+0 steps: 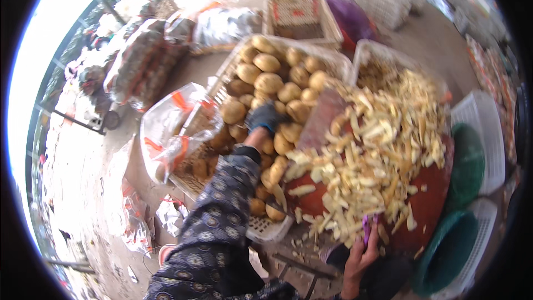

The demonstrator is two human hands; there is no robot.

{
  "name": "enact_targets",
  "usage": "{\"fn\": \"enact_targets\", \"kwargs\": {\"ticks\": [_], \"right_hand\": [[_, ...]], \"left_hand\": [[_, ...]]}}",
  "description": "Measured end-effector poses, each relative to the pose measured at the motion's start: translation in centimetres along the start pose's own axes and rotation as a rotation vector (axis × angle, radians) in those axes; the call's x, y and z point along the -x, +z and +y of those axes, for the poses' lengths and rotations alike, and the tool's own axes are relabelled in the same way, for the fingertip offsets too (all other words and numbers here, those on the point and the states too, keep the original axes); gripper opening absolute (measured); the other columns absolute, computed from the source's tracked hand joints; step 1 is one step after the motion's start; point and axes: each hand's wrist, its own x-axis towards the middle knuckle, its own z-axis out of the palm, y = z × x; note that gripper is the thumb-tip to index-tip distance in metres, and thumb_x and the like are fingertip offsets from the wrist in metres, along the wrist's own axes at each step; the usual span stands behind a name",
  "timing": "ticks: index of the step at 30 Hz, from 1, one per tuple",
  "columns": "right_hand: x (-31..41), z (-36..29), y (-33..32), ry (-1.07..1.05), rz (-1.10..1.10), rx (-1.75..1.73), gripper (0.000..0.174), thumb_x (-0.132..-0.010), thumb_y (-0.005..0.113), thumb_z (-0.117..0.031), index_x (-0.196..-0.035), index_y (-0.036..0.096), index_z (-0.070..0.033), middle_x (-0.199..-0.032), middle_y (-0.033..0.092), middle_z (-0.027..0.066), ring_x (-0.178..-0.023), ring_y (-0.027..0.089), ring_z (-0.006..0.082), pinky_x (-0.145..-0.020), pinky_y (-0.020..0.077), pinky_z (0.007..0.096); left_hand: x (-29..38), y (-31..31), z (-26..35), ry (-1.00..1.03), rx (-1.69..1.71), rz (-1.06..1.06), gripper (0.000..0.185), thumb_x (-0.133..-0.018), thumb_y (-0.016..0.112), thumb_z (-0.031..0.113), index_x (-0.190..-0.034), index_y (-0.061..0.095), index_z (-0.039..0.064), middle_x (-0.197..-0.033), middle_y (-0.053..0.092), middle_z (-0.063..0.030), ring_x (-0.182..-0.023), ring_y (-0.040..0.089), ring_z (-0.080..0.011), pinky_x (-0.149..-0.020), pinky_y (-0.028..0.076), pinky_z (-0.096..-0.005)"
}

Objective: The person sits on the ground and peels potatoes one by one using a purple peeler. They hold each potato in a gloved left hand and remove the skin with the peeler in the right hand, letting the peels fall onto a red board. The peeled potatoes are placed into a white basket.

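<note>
My left hand [266,117], in a dark glove with a blue cuff, reaches down among whole unpeeled potatoes [268,83]. They lie in a large white plastic crate [272,232]. Blur hides whether its fingers are closed on a potato. My right hand [361,258] is bare and low in the picture. It grips a purple-handled peeler [366,229] at the near edge of a reddish-brown board [433,189]. A broad heap of potato peelings [370,162] covers much of the board, just beyond the peeler.
Peelings spill into a second white crate [374,50] behind the board. Green basins [447,254] and a white basket [493,133] stand at right. A clear plastic bag [162,133] hangs over the crate's left side. Full sacks [141,62] and another crate [300,16] lie farther back.
</note>
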Motion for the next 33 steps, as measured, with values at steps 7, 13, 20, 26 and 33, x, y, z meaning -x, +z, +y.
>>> {"fn": "enact_targets", "kwargs": {"ticks": [7, 13, 20, 26, 33], "right_hand": [[0.3, 0.1, -0.7, -0.088, -0.167, -0.040, 0.044, -0.094, 0.043, -0.015, -0.133, 0.040, 0.005, -0.125, 0.054, 0.0182, -0.115, 0.054, 0.0247, -0.091, 0.0442, 0.0306], [-0.6, -1.0, -0.5, 0.146, -0.188, -0.374, 0.050, -0.090, 0.045, -0.012, -0.138, 0.035, -0.002, -0.120, 0.048, 0.0129, -0.104, 0.046, 0.0204, -0.086, 0.0366, 0.0283], [-5.6, -6.1, 3.6, 0.474, 0.050, -0.716, 0.047, -0.087, 0.054, -0.027, -0.129, 0.043, -0.011, -0.090, 0.051, 0.0024, -0.061, 0.049, 0.0128, -0.052, 0.0442, 0.0249], [-6.4, -1.9, 4.3, 0.485, 0.082, -0.915, 0.049, -0.092, 0.046, -0.038, -0.127, 0.046, -0.004, -0.122, 0.051, 0.0111, -0.110, 0.052, 0.0253, -0.092, 0.0423, 0.0355], [-6.7, -6.3, 5.4, 0.203, -0.268, -0.825, 0.047, -0.095, 0.047, -0.027, -0.132, 0.041, 0.001, -0.131, 0.046, 0.0117, -0.117, 0.046, 0.0218, -0.100, 0.0360, 0.0340]], "left_hand": [[1.9, 4.5, -1.9, -0.053, 0.671, 0.302, 0.074, -0.062, 0.074, 0.032, -0.128, 0.047, 0.012, -0.098, 0.063, -0.0241, -0.093, 0.061, -0.0389, -0.082, 0.048, -0.0439], [8.7, -1.4, -1.9, 0.026, 1.913, -0.292, 0.041, -0.079, 0.070, 0.015, -0.114, 0.053, 0.004, -0.078, 0.058, -0.0051, -0.055, 0.055, -0.0148, -0.044, 0.049, -0.0280], [21.9, -4.0, 7.1, 0.319, 1.918, -0.593, 0.063, -0.076, 0.071, 0.004, -0.132, 0.042, 0.004, -0.109, 0.059, -0.0083, -0.085, 0.060, -0.0159, -0.070, 0.052, -0.0291], [27.5, -8.4, 9.8, 0.160, 1.803, -0.754, 0.057, -0.081, 0.068, 0.011, -0.132, 0.043, 0.003, -0.121, 0.054, -0.0042, -0.110, 0.049, -0.0113, -0.098, 0.037, -0.0237], [24.1, -1.6, 7.9, 0.073, 2.372, -0.813, 0.031, -0.090, 0.058, 0.024, -0.114, 0.055, 0.005, -0.109, 0.059, -0.0026, -0.098, 0.056, -0.0129, -0.088, 0.044, -0.0248]]}}
